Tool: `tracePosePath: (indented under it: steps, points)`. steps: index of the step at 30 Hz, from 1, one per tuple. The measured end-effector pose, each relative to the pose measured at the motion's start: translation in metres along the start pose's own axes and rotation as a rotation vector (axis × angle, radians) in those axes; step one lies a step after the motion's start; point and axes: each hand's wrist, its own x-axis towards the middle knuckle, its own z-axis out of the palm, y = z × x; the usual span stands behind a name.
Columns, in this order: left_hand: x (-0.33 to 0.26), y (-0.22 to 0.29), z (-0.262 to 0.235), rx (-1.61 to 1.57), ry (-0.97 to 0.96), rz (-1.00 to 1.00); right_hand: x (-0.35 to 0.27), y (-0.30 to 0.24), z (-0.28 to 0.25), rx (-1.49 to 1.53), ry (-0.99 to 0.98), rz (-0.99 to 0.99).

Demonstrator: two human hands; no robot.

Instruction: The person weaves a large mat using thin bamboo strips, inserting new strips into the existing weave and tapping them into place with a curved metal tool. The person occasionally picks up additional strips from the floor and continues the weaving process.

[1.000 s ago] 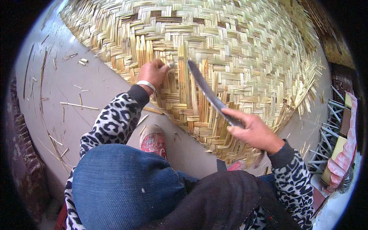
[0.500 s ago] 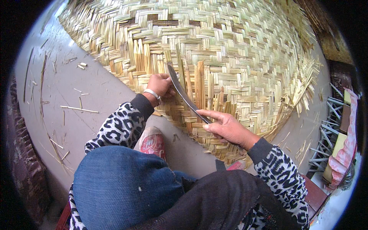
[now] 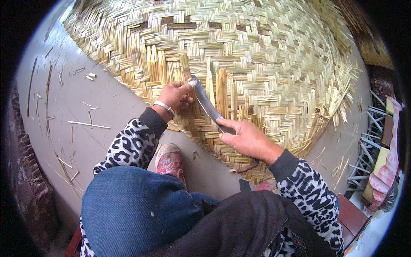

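Observation:
A large woven mat (image 3: 265,64) of pale split reed strips lies in front of me, loose strip ends standing up near its close edge. My left hand (image 3: 174,99) is closed, pinching one upright reed strip (image 3: 185,67) between thumb and fingers; something whitish covers the thumb tip. My right hand (image 3: 250,139) is closed around the lower end of a curved metal blade (image 3: 207,105), like a sickle. The blade's tip meets the strip beside my left thumb. More upright strip ends (image 3: 222,88) stand just right of the blade.
Reed scraps (image 3: 89,124) litter the grey floor on the left. My shoe (image 3: 169,160) stands by the mat's near edge. At the right are a rack of pale metal bars (image 3: 364,158) and a pink cloth (image 3: 382,184). A dark ruffled cloth (image 3: 32,184) hangs at far left.
The blade has turned to show more of its flat side, its tip now lower. My left hand has shifted slightly left and holds the strip higher in view.

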Motion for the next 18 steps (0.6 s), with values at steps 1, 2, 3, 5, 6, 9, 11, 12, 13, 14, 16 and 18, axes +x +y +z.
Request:
tracePosePath:
  steps: [1,2,3,5,6,9,11,12,13,14,16,18]
  points:
    - [0.000,0.003,0.000,-0.028,-0.010,-0.026,0.000,0.000,0.001,0.019,0.000,0.003]
    - [-0.001,0.003,0.001,-0.054,0.001,-0.051,0.001,0.000,0.003,0.028,0.002,0.005]
    - [0.000,0.004,0.001,-0.076,0.012,-0.062,0.002,0.000,0.004,0.032,-0.016,0.033]
    - [0.000,0.004,0.003,-0.087,0.045,-0.077,0.007,-0.002,0.010,0.032,0.085,-0.023]
    - [-0.001,0.004,0.004,-0.078,0.068,-0.082,0.009,-0.002,0.014,0.030,0.124,-0.035]
    - [-0.002,0.004,0.007,-0.063,0.074,-0.073,0.017,-0.008,0.034,-0.148,0.184,0.041]
    - [-0.005,0.006,0.009,-0.050,0.079,-0.065,0.025,-0.009,0.041,-0.198,0.223,0.058]
    - [-0.007,0.007,0.011,-0.039,0.088,-0.054,0.030,-0.009,0.042,-0.229,0.240,0.076]
    - [-0.008,0.010,0.013,-0.039,0.097,-0.055,0.036,-0.009,0.043,-0.245,0.258,0.091]
    - [-0.011,0.012,0.014,-0.018,0.088,-0.059,0.040,-0.009,0.042,-0.274,0.272,0.071]
    - [-0.016,0.016,0.015,0.001,0.080,-0.094,0.047,-0.008,0.042,-0.360,0.299,0.058]
    - [-0.020,0.018,0.015,-0.021,0.073,-0.183,0.051,-0.007,0.040,-0.379,0.285,0.069]
